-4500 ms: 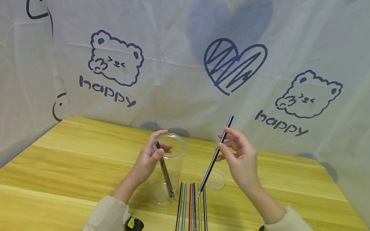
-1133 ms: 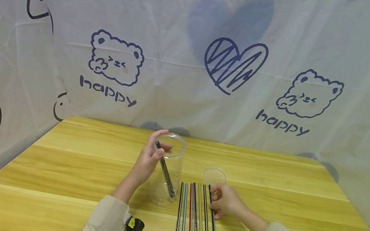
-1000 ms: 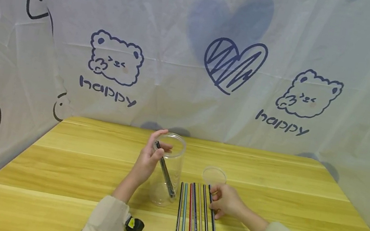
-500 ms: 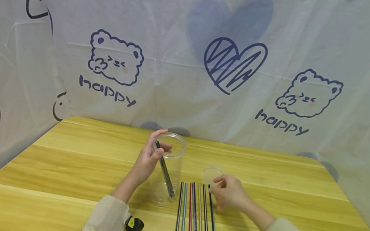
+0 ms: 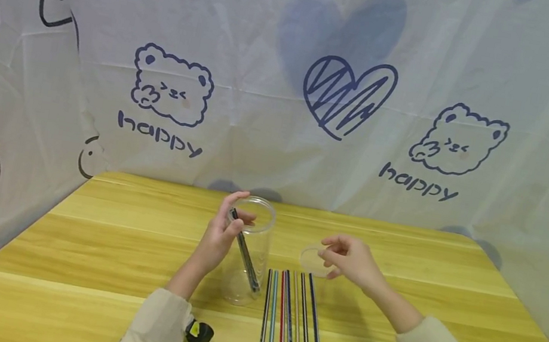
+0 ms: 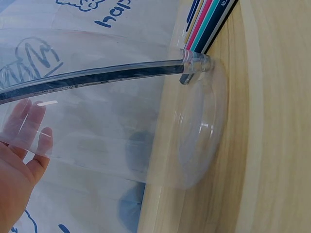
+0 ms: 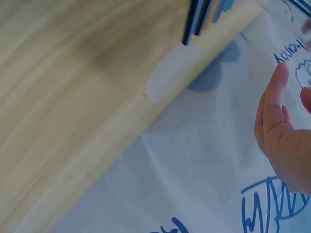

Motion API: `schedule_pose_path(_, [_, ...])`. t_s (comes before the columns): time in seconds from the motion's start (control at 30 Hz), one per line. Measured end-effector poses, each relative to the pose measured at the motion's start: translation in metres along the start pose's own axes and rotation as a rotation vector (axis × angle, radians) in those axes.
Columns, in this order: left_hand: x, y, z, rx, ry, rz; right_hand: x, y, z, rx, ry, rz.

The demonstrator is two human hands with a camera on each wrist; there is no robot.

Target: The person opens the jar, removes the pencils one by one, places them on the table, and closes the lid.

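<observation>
A clear plastic jar (image 5: 236,270) stands upright on the table, and my left hand (image 5: 221,238) grips its upper left side, thumb and fingers around the wall near the rim. Inside it dark pencils (image 5: 246,256) lean with their tops to the left; they overlap, so I cannot tell how many. To the right of the jar lies a row of several pencils (image 5: 282,323), black, teal, red, blue and tan, with a dark blue pencil (image 5: 316,329) at the right end. My right hand (image 5: 354,263) hovers above the row's far end, fingers loosely bent and holding nothing.
A clear round lid (image 5: 311,260) lies flat beyond the pencils, partly behind my right fingers. The wooden table (image 5: 74,258) ends at a white printed cloth (image 5: 246,142) hanging behind it. Black wrist straps (image 5: 199,335) sit at both sleeves.
The dark blue pencil, earlier pinched upright in my right hand, now lies at the row's right end. That hand has let go and risen away. The left hand and jar stay put.
</observation>
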State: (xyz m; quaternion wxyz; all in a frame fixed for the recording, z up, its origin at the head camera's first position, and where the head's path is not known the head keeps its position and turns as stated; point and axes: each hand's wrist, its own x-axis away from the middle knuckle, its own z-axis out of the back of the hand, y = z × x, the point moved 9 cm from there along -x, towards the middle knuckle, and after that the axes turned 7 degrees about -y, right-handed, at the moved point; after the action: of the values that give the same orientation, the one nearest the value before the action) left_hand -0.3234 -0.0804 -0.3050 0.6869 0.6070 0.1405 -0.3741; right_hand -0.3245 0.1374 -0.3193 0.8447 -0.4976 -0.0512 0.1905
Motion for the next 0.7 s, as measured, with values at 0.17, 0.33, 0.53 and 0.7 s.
schedule_pose_path(0.17, [0.0,0.0,0.0,0.021,-0.001,-0.005,-0.001,-0.011,0.007,-0.018,0.017,0.028])
schedule_pose_path(0.33, [0.0,0.0,-0.001,0.024,0.0,-0.001,-0.002,-0.023,0.009,0.019,0.034,0.073])
schedule_pose_path(0.53, [-0.001,0.001,-0.001,0.033,-0.003,-0.002,-0.002,-0.043,0.008,0.095,0.069,0.129])
schedule_pose_path(0.7, [0.0,0.001,-0.001,0.036,-0.004,-0.003,-0.003,-0.06,0.008,0.118,0.091,0.17])
